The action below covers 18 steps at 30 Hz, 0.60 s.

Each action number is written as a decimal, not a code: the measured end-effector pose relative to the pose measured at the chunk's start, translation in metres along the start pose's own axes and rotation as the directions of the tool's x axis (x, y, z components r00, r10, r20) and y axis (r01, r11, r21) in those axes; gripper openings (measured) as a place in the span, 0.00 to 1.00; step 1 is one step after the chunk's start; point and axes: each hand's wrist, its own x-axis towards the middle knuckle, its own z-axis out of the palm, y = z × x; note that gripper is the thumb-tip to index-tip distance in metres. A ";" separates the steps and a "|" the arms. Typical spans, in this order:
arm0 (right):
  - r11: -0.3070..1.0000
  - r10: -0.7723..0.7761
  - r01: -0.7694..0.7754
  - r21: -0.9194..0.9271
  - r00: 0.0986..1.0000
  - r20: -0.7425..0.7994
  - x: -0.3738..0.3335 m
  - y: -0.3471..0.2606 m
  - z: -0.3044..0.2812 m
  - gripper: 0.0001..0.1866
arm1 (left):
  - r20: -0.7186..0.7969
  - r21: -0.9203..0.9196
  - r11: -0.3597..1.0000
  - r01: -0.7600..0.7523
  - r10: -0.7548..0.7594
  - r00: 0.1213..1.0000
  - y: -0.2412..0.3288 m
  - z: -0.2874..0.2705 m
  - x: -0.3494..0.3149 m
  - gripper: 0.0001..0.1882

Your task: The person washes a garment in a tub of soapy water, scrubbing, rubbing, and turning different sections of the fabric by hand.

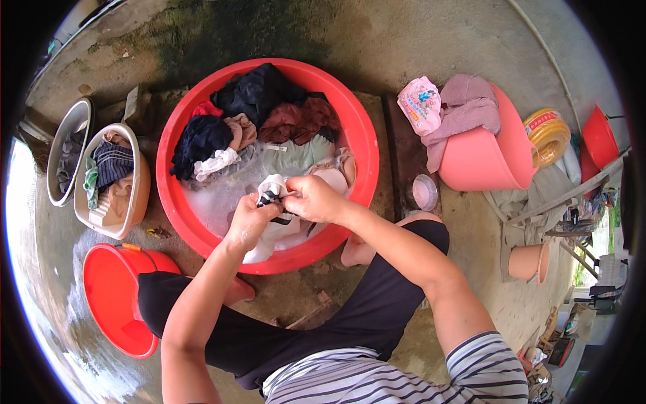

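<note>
My left hand (250, 219) and my right hand (313, 199) meet over a large red tub (166, 178), both closed on a wet white garment with black parts (272, 184). Part of this cloth hangs down into the suds near the tub's front edge; its exact kind I cannot make out. Soapy water (212, 202) fills the front half of the tub. Behind my hands lie a pale green cloth (299, 156), a maroon cloth (296, 122), a black garment (259, 91), dark navy clothing (200, 143) and a small white cloth (215, 163).
At left stand a beige basin (138, 195) with clothes, a grey basin (52, 172) and a red bucket (101, 296). To the right, a pink tub (488, 158) carries a mauve cloth (464, 111) and a pink packet (420, 104). Nearby are a small bowl (424, 192) and a yellow hose coil (548, 138).
</note>
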 end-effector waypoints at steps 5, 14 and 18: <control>0.996 0.052 -0.040 -0.082 0.987 0.154 0.000 0.001 0.011 0.09 | -0.095 0.007 0.999 0.051 -0.051 0.994 -0.021 -0.012 -0.003 0.05; 0.890 0.271 -0.175 -0.421 0.946 0.179 0.064 0.102 0.086 0.11 | -0.439 -0.009 0.964 0.267 -0.244 0.865 -0.092 -0.091 0.046 0.06; 0.787 0.280 -0.217 -0.577 0.960 0.021 0.071 0.166 0.155 0.07 | -0.717 0.422 0.776 0.469 -0.031 0.697 -0.151 -0.126 0.082 0.11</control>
